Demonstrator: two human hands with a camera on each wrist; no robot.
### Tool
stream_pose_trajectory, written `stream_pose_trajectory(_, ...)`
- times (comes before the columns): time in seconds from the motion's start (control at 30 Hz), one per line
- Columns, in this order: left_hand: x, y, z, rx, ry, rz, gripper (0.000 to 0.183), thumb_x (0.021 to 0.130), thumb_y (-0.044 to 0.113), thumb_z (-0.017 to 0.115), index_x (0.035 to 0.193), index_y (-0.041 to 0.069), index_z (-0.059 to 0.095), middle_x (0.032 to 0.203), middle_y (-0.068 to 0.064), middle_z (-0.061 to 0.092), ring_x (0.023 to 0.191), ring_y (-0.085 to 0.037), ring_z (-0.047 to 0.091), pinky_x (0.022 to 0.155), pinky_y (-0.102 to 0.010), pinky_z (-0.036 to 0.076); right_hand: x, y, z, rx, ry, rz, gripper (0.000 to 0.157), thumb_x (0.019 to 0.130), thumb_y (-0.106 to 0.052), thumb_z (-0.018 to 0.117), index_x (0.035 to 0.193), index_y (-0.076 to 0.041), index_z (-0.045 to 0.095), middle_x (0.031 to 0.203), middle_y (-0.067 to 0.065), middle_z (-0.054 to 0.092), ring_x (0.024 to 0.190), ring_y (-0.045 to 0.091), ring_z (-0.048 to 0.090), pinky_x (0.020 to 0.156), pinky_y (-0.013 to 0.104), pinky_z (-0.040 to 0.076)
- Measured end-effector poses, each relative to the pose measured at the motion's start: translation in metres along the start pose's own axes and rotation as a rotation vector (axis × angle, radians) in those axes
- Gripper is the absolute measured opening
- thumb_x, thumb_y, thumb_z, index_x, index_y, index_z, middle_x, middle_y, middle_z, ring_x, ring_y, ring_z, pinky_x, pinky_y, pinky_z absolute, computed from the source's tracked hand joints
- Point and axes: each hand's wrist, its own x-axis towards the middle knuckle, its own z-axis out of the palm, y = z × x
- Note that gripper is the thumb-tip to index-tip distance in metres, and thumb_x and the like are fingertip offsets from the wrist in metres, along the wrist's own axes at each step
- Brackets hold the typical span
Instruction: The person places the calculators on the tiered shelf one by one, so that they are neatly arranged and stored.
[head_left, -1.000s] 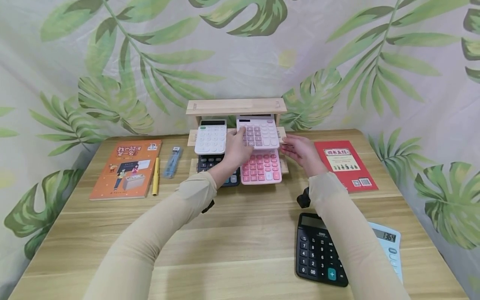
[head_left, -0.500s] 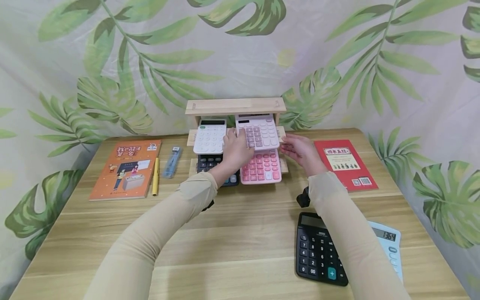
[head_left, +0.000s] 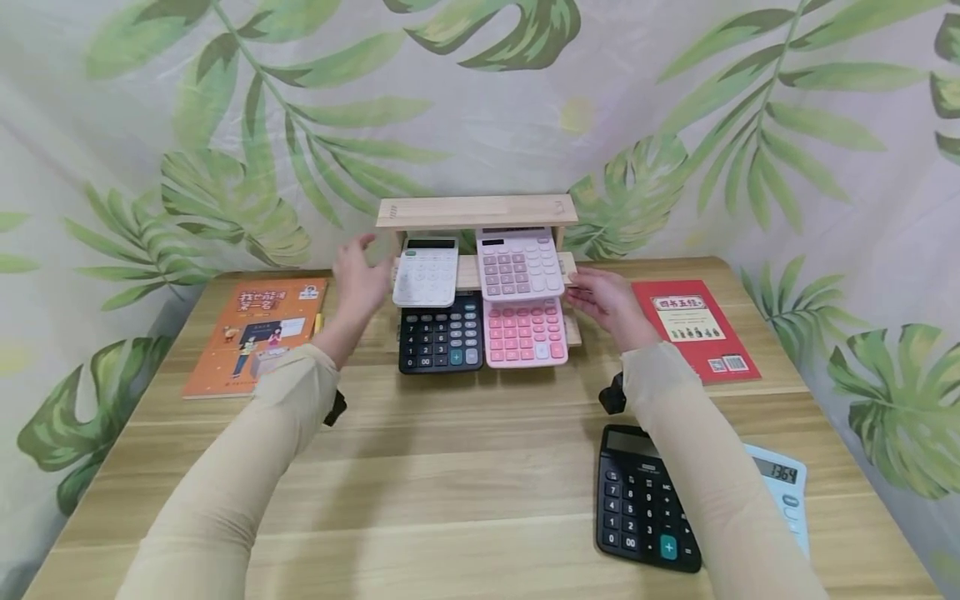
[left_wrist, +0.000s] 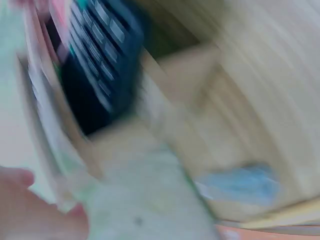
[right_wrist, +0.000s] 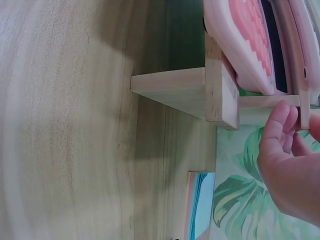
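A small wooden rack (head_left: pixel 480 212) stands against the backdrop, holding calculators on two levels. On the upper level are a white calculator (head_left: pixel 426 271) and a lilac one (head_left: pixel 521 265). Below them sit a black calculator (head_left: pixel 441 337) and a pink one (head_left: pixel 527 335). My left hand (head_left: pixel 362 279) is at the rack's left side, holding nothing, with fingers loosely bent. Blur softens the left wrist view, where part of this hand (left_wrist: pixel 37 212) shows beside the rack. My right hand (head_left: pixel 606 302) pinches the right end of the rack's middle slat, fingers and thumb (right_wrist: pixel 316 127) on either side.
An orange book (head_left: pixel 258 337) lies at left, with a yellow pen (head_left: pixel 318 322) partly hidden by my left arm. A blue item (left_wrist: pixel 240 184) lies nearby. At right are a red book (head_left: pixel 693 329), a large black calculator (head_left: pixel 645 500) and a light blue one (head_left: pixel 783 483), partly under my right arm.
My left hand has let go of the lilac calculator and moved left to the rack's left side. The right hand stays at the slat's right end. The calculators keep their places.
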Motion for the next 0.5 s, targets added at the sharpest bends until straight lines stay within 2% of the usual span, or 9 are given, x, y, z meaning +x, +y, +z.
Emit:
stream_pose_trajectory(0.07, 0.013, -0.012, -0.010, -0.135, -0.082, -0.137, 0.055, 0.096, 0.020, 0.043, 0.146, 0.009, 0.022, 0.148, -0.013, 0.029, 0.129, -0.024, 0.038, 0.113, -0.039, 0.032, 0.000, -0.002, 0.000, 0.009, -0.002, -0.006, 0.048, 0.091, -0.007, 0.055, 0.137, -0.004, 0.042, 0.084, 0.000, 0.062, 0.079, 0.010, 0.060, 0.103, 0.029, 0.045)
stream_pose_trajectory(0.13, 0.023, -0.022, -0.014, -0.274, -0.151, -0.261, 0.055, 0.095, 0.013, 0.044, 0.145, 0.006, 0.024, 0.144, -0.014, 0.035, 0.113, -0.017, 0.050, 0.110, -0.033, 0.039, -0.001, -0.003, 0.000, 0.028, -0.013, -0.004, 0.049, 0.091, -0.005, 0.054, 0.138, -0.003, 0.040, 0.081, -0.001, 0.064, 0.078, 0.010, 0.061, 0.103, 0.028, 0.046)
stream_pose_trajectory(0.23, 0.032, -0.029, -0.013, -0.428, -0.188, -0.385, 0.055, 0.092, 0.006, 0.049, 0.144, 0.008, 0.031, 0.141, -0.009, 0.041, 0.088, -0.007, 0.050, 0.102, -0.023, 0.045, 0.000, -0.003, 0.001, 0.067, -0.012, 0.011, 0.048, 0.090, -0.002, 0.054, 0.137, -0.002, 0.042, 0.078, 0.000, 0.065, 0.076, 0.010, 0.062, 0.100, 0.025, 0.048)
stream_pose_trajectory(0.37, 0.035, -0.031, -0.011, -0.460, -0.195, -0.456, 0.056, 0.089, 0.004, 0.053, 0.142, 0.012, 0.036, 0.151, 0.001, 0.032, 0.083, -0.005, 0.047, 0.097, -0.020, 0.046, 0.002, -0.001, 0.001, 0.101, -0.015, 0.038, 0.049, 0.090, -0.001, 0.053, 0.137, -0.002, 0.041, 0.075, 0.000, 0.065, 0.073, 0.010, 0.062, 0.095, 0.022, 0.050)
stream_pose_trajectory(0.43, 0.038, -0.030, -0.010, -0.458, -0.197, -0.463, 0.055, 0.089, 0.003, 0.054, 0.141, 0.012, 0.038, 0.152, 0.001, 0.030, 0.077, -0.004, 0.047, 0.096, -0.020, 0.047, 0.002, -0.001, 0.000, 0.105, -0.019, 0.042, 0.050, 0.090, 0.000, 0.053, 0.139, -0.002, 0.039, 0.073, 0.000, 0.066, 0.072, 0.010, 0.063, 0.095, 0.022, 0.050)
stream_pose_trajectory(0.5, 0.041, -0.029, -0.010, -0.460, -0.199, -0.470, 0.054, 0.088, 0.002, 0.056, 0.139, 0.012, 0.041, 0.150, -0.002, 0.034, 0.071, -0.003, 0.050, 0.095, -0.020, 0.049, -0.001, -0.002, -0.001, 0.067, -0.015, 0.041, 0.051, 0.091, -0.002, 0.052, 0.139, -0.001, 0.037, 0.074, 0.000, 0.066, 0.073, 0.010, 0.063, 0.099, 0.024, 0.048)
